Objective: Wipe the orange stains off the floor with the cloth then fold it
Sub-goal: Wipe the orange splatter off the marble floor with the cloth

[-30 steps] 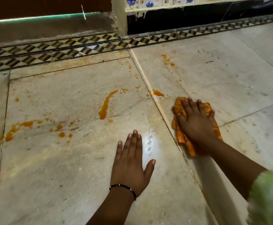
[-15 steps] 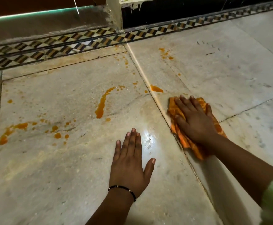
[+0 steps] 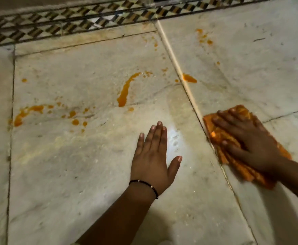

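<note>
My right hand [image 3: 247, 140] presses flat on a bunched orange cloth [image 3: 215, 137] lying on the marble floor [image 3: 73, 174], just right of a tile joint. My left hand [image 3: 153, 156] rests palm down on the floor with fingers spread, holding nothing; a black bead bracelet circles its wrist. Orange stains lie ahead: a long curved streak [image 3: 126, 90], a blob [image 3: 189, 78] on the joint above the cloth, a smear with drops [image 3: 27, 112] at the left, and small specks [image 3: 204, 37] at the far right tile.
A patterned black, brown and white tile border [image 3: 56, 27] runs along the far edge of the floor, with a wall base behind it. A pale raised joint line [image 3: 176, 64] runs diagonally between the two big tiles.
My right hand has dragged the cloth back toward me and to the right, away from the blob on the joint. My left hand stays planted. The camera has tilted further down.
</note>
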`<state>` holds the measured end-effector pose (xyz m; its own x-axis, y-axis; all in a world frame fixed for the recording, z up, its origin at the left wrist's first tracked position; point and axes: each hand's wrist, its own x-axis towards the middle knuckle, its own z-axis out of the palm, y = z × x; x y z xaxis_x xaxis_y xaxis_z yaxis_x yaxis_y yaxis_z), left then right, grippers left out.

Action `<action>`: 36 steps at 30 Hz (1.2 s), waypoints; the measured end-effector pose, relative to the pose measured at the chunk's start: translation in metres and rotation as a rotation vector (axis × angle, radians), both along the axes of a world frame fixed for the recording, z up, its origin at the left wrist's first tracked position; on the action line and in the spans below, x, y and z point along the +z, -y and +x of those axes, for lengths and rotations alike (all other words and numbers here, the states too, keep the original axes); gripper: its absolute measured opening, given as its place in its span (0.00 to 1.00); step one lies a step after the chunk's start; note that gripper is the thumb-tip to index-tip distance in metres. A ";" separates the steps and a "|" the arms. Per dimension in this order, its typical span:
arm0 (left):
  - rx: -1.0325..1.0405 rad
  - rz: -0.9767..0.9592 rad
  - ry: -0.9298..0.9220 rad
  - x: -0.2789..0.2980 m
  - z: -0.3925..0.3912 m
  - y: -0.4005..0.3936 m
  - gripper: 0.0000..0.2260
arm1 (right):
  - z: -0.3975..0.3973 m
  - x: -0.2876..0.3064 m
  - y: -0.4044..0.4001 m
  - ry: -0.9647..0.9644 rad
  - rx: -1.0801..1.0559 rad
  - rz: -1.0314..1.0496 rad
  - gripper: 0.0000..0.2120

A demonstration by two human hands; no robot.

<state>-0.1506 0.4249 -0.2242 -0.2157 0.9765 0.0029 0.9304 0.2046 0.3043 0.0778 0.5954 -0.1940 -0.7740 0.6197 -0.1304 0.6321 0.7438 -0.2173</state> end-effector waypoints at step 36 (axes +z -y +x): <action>-0.055 -0.012 -0.081 -0.001 -0.021 -0.035 0.38 | -0.103 -0.004 -0.093 0.047 -0.491 0.036 0.32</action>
<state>-0.1715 0.4603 -0.2250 -0.1617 0.9868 0.0061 0.9616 0.1562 0.2257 -0.0250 0.6882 -0.1975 -0.3827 0.9147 -0.1298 0.9186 0.3618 -0.1593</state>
